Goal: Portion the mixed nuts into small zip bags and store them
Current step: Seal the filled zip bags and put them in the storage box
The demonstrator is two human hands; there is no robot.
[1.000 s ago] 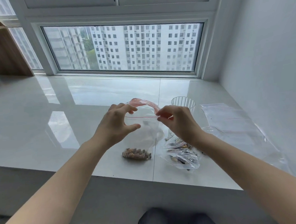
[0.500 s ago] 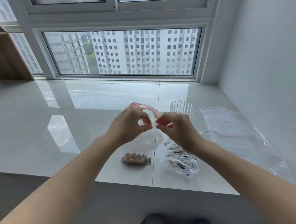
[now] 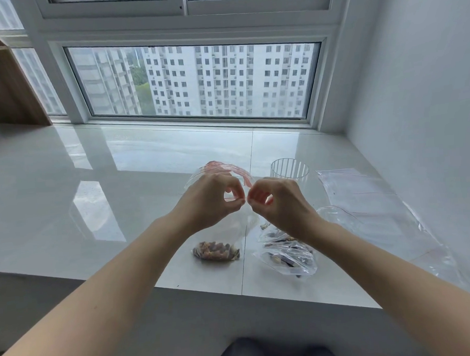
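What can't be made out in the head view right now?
- Zip strip of the small bag: the pinching left hand and right hand cover most of it; sealed or not, cannot tell.
- Glass cup: lower part behind the right hand.
- Large nut bag: top under the right wrist.
- Empty bags: count unclear, transparent, overlapping.

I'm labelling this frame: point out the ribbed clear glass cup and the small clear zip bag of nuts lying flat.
ribbed clear glass cup (image 3: 289, 170), head view, its ribbed wall.
small clear zip bag of nuts (image 3: 215, 251), head view, nut-filled middle.
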